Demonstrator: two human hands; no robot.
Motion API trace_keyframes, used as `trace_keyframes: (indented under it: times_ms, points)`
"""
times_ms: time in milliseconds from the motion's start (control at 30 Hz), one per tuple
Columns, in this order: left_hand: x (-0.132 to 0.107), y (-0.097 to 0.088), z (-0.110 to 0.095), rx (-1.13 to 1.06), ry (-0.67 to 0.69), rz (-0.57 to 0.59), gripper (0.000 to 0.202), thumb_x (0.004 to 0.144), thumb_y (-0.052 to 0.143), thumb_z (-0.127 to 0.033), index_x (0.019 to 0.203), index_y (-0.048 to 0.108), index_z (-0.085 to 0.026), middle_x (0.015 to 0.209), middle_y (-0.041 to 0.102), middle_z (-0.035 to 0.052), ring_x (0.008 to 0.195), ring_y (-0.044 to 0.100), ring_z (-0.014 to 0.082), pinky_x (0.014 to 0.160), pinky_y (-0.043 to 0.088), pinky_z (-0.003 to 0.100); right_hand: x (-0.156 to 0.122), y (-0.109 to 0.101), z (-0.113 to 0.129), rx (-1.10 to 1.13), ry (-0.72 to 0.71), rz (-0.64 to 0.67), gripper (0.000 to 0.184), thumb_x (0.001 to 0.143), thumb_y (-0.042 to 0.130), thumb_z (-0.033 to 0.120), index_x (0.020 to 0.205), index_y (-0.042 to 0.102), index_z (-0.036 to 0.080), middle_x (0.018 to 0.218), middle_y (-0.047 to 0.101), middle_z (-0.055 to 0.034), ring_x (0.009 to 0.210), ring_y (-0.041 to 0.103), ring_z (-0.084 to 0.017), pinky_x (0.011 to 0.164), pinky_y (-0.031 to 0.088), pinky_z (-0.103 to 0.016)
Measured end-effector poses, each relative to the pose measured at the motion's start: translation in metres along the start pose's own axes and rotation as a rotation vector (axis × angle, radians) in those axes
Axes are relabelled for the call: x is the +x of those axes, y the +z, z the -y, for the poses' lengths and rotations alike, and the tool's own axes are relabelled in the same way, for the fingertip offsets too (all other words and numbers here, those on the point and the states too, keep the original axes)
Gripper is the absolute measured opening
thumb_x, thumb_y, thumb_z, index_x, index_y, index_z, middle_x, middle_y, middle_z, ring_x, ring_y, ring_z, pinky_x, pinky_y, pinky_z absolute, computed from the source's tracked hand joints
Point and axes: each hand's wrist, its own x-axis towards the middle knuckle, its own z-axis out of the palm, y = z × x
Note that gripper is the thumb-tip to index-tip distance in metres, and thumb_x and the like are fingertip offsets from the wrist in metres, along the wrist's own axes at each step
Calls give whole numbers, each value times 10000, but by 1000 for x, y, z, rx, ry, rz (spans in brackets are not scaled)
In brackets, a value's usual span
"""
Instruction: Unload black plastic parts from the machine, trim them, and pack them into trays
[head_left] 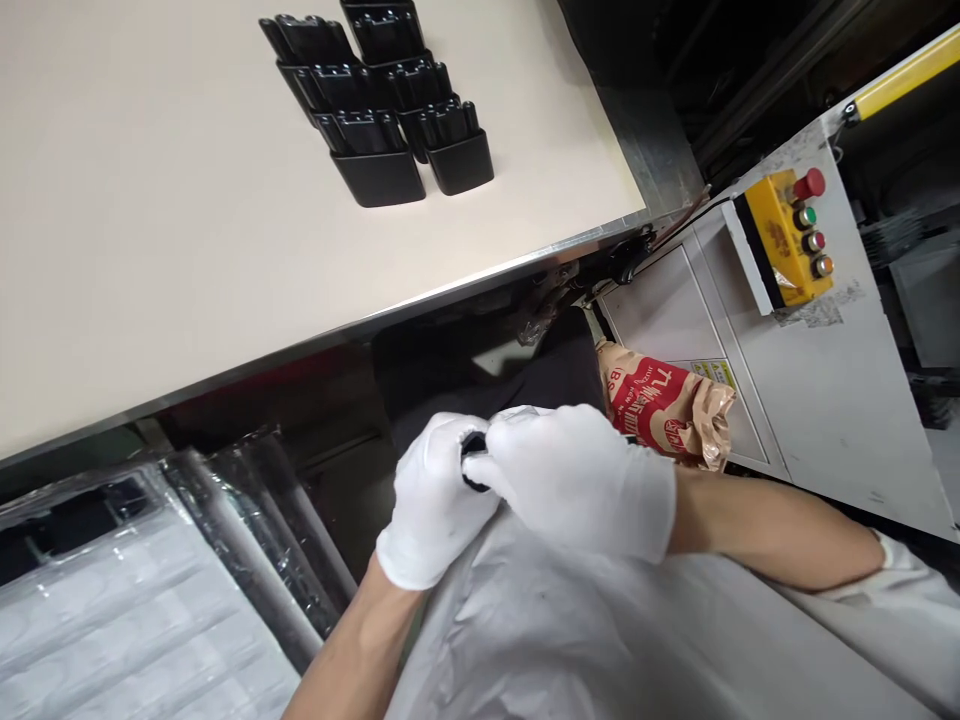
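Note:
Both hands wear white gloves and meet in front of my lap. My left hand (442,490) is closed round a black piece (472,444), of which only a small dark patch shows between the gloves. Against the same piece my right hand (570,475) presses with its fingers bent. The gloves hide the rest of its shape. On the pale table beyond stand two rows of glossy black plastic parts (379,178), with short rounded prongs at their tops, set closely one behind another.
The table's metal edge (450,292) runs across in front of me. At lower left is a plastic-wrapped stack of white packing (150,600). To the right are a brown paper sack (660,400) and a yellow button box (787,240) on a white machine cabinet (862,400).

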Motion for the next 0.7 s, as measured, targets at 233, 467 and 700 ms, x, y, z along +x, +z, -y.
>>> trace_keyframes:
  times_ms: [233, 467, 700]
  points:
    - [-27, 36, 20, -52, -23, 286, 76, 783, 573, -149, 782, 541, -219, 761, 648, 33, 702, 648, 211, 653, 522, 334, -6, 62, -28, 196, 30, -242, 215, 1019, 575, 212, 912, 759, 179, 1136, 768, -39, 1184, 630, -189, 1121, 436, -304]
    - [-13, 36, 28, 69, -15, 299, 119, 802, 561, -131, 891, 602, -197, 837, 674, 59, 737, 658, 233, 677, 517, 347, -1, 55, -24, 3, -26, -98, 291, 1069, 473, 230, 1072, 759, 177, 1152, 741, -107, 1196, 631, -253, 1028, 505, -406]
    - [-19, 35, 29, 212, -182, 245, 96, 843, 559, -207, 914, 619, -184, 903, 706, 103, 831, 691, 269, 753, 529, 367, 9, 64, -20, 12, 5, -185, 252, 1052, 515, 245, 1052, 763, 196, 1108, 756, -92, 1137, 654, -251, 996, 497, -407]
